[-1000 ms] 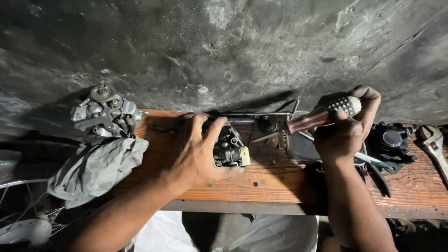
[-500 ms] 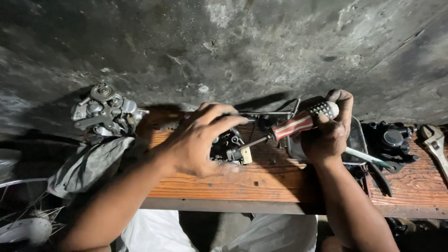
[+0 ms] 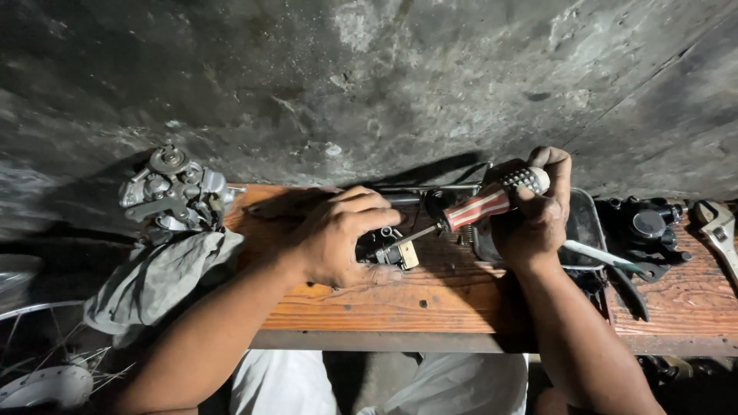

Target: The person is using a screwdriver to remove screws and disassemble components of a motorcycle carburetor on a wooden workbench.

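On the orange wooden bench, the left hand clamped the small grey metal carburettor part while the right hand gripped the red-and-white striped screwdriver, best kept square in the screw, pressed firmly.

The left hand lies palm down with its fingers curled, the forearm coming up from the lower left. The right hand is closed in a fist — wrist bent, forearm rising from the lower right.

Dim, hard overhead light (deep shadows below bench), sharp centre, stretched edges.
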